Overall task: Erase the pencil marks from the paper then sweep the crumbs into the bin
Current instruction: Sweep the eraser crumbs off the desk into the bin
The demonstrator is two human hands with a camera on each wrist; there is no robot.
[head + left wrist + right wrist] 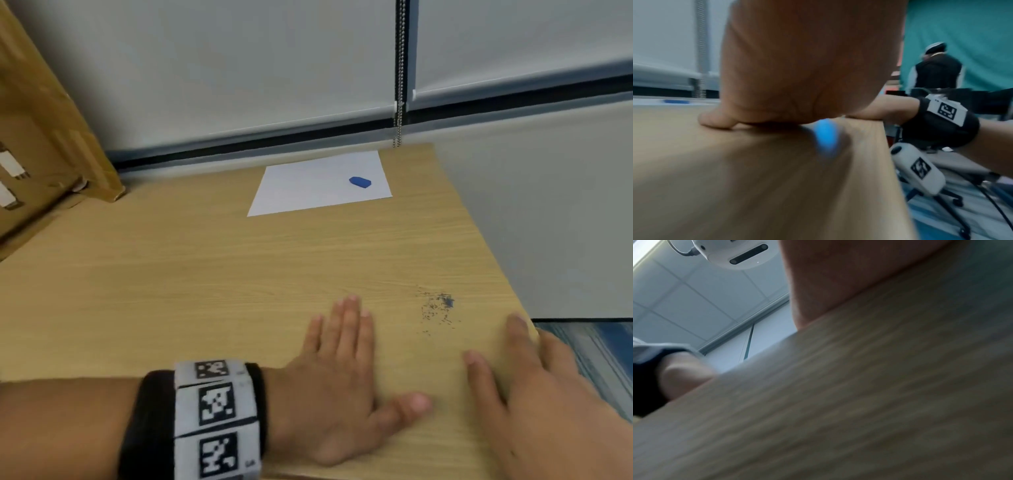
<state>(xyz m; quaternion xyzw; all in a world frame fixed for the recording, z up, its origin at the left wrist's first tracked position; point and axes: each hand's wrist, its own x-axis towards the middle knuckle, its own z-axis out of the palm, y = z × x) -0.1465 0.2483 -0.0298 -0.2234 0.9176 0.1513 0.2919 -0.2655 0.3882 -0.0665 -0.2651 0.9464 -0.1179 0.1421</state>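
Note:
A white sheet of paper [320, 183] lies at the far side of the wooden table [171, 281], with a blue eraser [360, 182] on its right part. Dark eraser crumbs [436, 308] are scattered near the table's right edge. My left hand [342, 370] lies flat on the table, fingers straight, just left of the crumbs. My right hand [534, 387] rests flat at the table's right edge, below and right of the crumbs. In the left wrist view the left hand [797, 65] presses on the table and the eraser [676, 101] shows far off. No bin is in view.
A cardboard box [44, 137] leans at the back left. Window blinds and a bead chain [399, 85] stand behind the table. Blue carpet [596, 349] lies beyond the right edge. A person [935, 71] and a chair base [941, 199] appear off to the right.

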